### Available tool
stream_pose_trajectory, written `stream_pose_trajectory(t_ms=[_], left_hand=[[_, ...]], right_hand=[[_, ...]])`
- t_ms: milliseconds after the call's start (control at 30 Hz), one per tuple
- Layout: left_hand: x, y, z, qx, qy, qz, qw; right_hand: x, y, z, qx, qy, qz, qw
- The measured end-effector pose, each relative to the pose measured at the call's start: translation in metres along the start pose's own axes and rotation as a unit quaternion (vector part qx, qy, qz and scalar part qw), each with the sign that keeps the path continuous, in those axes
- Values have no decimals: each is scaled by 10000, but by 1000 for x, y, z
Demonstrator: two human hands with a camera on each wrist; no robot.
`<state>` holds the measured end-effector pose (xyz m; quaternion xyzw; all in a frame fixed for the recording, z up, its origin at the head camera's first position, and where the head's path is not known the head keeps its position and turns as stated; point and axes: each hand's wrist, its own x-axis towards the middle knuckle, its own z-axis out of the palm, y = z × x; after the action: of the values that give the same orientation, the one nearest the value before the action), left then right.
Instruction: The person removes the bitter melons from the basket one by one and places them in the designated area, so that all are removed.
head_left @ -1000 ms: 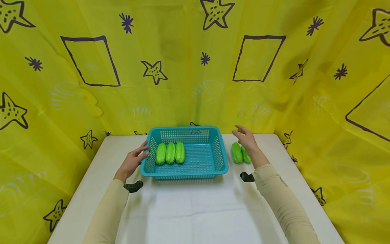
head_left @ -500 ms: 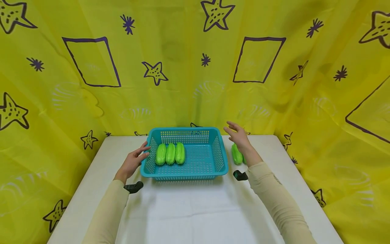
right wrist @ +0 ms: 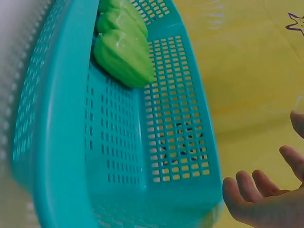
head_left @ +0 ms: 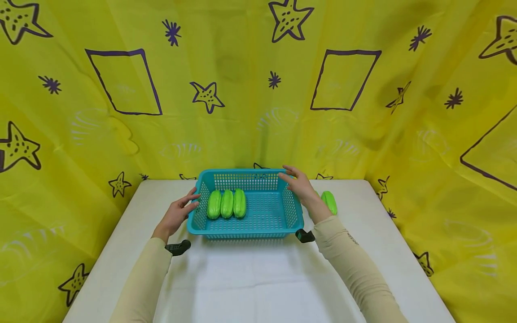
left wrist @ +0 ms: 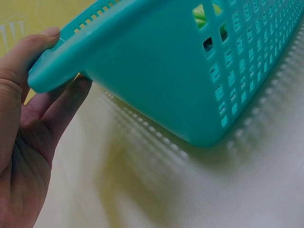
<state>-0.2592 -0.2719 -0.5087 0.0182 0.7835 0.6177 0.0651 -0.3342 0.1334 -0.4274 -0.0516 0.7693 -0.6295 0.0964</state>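
A teal plastic basket (head_left: 246, 232) stands on the white table. Three glossy green, ridged, gourd-like vegetables (head_left: 227, 204) lie side by side in its left half. My left hand (head_left: 175, 216) holds the basket's left rim; in the left wrist view the thumb (left wrist: 40, 42) is over the rim and fingers are under it. Above the basket's right end is my right hand (head_left: 302, 186), its fingers spread and nothing in them. The right wrist view shows those fingers (right wrist: 261, 183) apart beside the basket wall. Another green vegetable (head_left: 329, 202) lies on the table, beyond the right forearm.
A yellow curtain (head_left: 242, 134) with dark star drawings hangs behind the table and along both sides. The white table (head_left: 242, 278) extends in front of the basket. A dark wrist-camera piece (head_left: 304, 236) sticks out by the right cuff.
My right hand has moved left, from over the vegetables on the table to the basket's right end. My left hand and the basket have stayed in place.
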Motion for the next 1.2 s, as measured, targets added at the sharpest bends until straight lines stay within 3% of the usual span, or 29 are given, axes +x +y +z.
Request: stream_pose_trajectory(t_ms=[167,433,633,967,1200], left_hand=[[0,-1,0,9,1,23,10000],[0,-3,0,34,2,-21,10000],[-1,-1,1,25,-22,17,10000],[-17,29,6,-214,-119,26,9997],[-19,35,6,-199,-108,9,9997]], right_hand=[[8,3,12,-116,-195,-24,9997],[20,8,27,-1346,-926,-517,9852],[27,10,38,-1188,-857,-348,9886],[39,18,54,-1149,-797,-36,9902],[45,23,68,-1145,-829,188,9898]])
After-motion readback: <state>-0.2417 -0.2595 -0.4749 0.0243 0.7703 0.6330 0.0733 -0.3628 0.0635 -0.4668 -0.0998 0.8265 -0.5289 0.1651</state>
